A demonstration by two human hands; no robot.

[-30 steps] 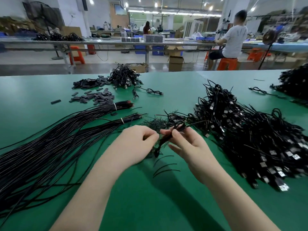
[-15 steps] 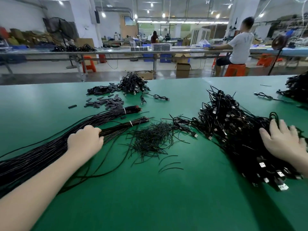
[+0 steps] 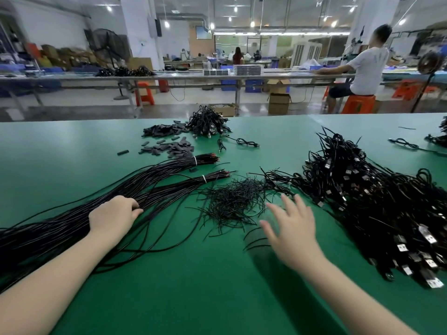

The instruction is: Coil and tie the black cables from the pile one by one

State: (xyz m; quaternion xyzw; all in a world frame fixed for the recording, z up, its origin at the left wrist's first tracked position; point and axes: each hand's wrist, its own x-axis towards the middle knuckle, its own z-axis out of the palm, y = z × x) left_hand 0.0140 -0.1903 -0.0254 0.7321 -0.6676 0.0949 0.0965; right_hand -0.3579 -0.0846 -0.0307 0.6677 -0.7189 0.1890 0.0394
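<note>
black cables [image 3: 79, 228] lie as long straight bundles on the green table [image 3: 205, 298], left side | head view: left hand [image 3: 113, 215] curls its fingers onto the strands, picking one | right hand [image 3: 294, 232] spread, empty, blurred, near twist ties [image 3: 232, 199] | finished coils [image 3: 377, 204] heaped right; many left.

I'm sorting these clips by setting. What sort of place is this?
Most likely a cable assembly factory floor: a long green workbench heaped with tied black cables, rows of similar benches behind, and another worker on an orange stool among cardboard boxes.
</note>
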